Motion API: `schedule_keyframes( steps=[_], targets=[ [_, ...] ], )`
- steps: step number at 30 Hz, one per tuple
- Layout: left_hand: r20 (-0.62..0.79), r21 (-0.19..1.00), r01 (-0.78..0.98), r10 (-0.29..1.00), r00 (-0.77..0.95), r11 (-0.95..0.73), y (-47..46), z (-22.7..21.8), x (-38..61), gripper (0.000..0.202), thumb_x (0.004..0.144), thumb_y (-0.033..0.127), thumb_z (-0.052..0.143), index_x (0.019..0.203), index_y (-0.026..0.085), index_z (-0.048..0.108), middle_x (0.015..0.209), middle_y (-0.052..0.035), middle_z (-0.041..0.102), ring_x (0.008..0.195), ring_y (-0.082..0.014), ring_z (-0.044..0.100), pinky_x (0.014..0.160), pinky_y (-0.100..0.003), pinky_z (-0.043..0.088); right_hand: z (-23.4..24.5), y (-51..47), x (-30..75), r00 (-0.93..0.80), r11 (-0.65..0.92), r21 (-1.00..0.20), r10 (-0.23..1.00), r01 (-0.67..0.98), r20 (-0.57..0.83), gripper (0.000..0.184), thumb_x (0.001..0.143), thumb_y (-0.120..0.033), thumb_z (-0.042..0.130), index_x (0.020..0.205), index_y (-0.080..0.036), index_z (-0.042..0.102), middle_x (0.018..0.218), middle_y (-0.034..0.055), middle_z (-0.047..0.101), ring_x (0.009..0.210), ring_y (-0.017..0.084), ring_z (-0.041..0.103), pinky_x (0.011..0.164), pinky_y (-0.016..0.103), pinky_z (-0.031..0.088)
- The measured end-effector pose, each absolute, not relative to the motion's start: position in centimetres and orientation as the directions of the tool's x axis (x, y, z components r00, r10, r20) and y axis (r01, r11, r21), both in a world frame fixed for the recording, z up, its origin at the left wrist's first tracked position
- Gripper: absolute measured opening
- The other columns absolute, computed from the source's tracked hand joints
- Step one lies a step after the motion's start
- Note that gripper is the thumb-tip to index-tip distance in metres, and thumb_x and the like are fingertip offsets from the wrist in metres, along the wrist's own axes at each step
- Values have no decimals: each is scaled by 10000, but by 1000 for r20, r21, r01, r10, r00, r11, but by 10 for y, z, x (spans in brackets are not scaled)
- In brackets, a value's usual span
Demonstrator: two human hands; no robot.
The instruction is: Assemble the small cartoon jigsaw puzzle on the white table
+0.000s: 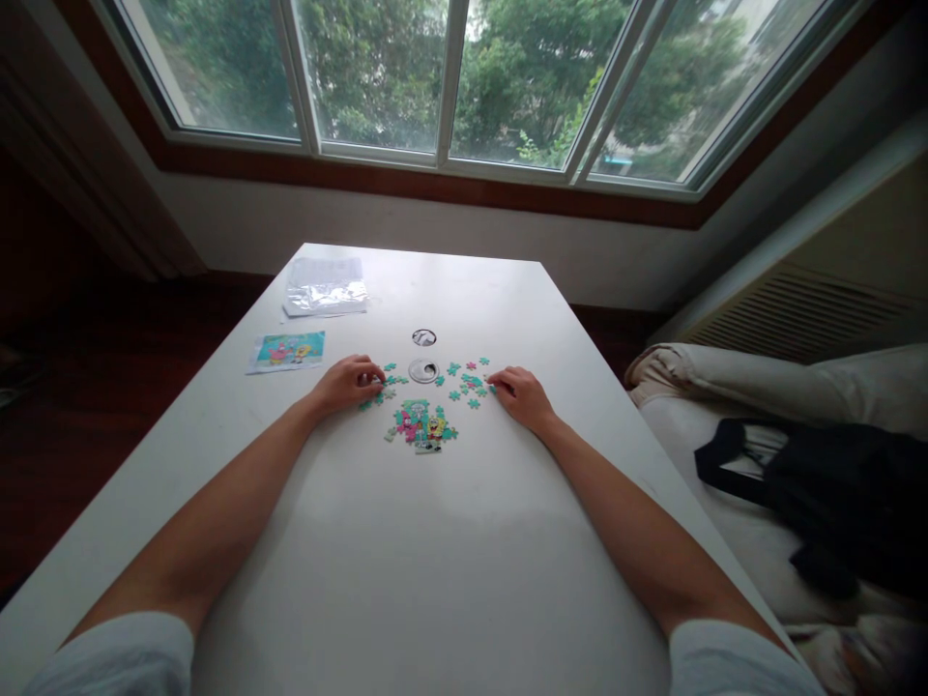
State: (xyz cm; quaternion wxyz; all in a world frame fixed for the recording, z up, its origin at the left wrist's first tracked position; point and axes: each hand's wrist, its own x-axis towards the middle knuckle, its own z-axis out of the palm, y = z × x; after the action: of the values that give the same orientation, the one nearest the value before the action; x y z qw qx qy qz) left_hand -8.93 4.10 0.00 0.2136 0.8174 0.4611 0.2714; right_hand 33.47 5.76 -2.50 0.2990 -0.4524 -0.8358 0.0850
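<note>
A partly joined jigsaw puzzle (421, 427) with a yellow and a pink cartoon figure lies flat on the white table. My left hand (349, 383) rests to its upper left, fingers curled together at a group of loose puzzle pieces (391, 380). Whatever lies between those fingertips is too small to make out. On the other side, my right hand (523, 394) has its index finger stretched to the edge of more loose teal and pink pieces (471, 383); its other fingers bend loosely, and I see nothing held there.
Beyond the puzzle lie a round silvery lid-like disc (420, 371) and a smaller dark-rimmed disc (424, 337). A picture card (288, 351) and a clear plastic bag (326, 287) are at the left. Dark clothing (833, 493) lies on the sofa (667, 416) to the right.
</note>
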Motion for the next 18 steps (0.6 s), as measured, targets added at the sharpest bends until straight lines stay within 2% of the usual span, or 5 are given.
schedule_keyframes(
  steps=[7,15,18],
  targets=[
    [269,609,621,865,424,-494,42,-5,-85,190,854,361,658,927,270,809,900,-45,634,761,-164,568,747,-290,478,-23,56,334,-412,576,-413,807,706,422,210,909,-163,560,955,-240,750,886,53,709,867,231,610,838,380,465],
    [271,502,655,822,501,-565,39,-2,-75,157,855,258,612,911,231,756,963,-63,647,893,-204,569,841,-334,474,-23,56,333,-409,576,-418,807,703,425,211,907,-156,568,957,-239,755,892,51,711,877,227,612,843,371,462],
    [286,500,653,820,495,-569,35,-1,-71,151,897,275,604,936,224,740,938,-57,641,869,-196,561,823,-327,470,-24,57,334,-412,579,-415,805,701,427,208,913,-160,568,960,-233,757,909,56,714,887,226,613,847,366,460]
  ],
)
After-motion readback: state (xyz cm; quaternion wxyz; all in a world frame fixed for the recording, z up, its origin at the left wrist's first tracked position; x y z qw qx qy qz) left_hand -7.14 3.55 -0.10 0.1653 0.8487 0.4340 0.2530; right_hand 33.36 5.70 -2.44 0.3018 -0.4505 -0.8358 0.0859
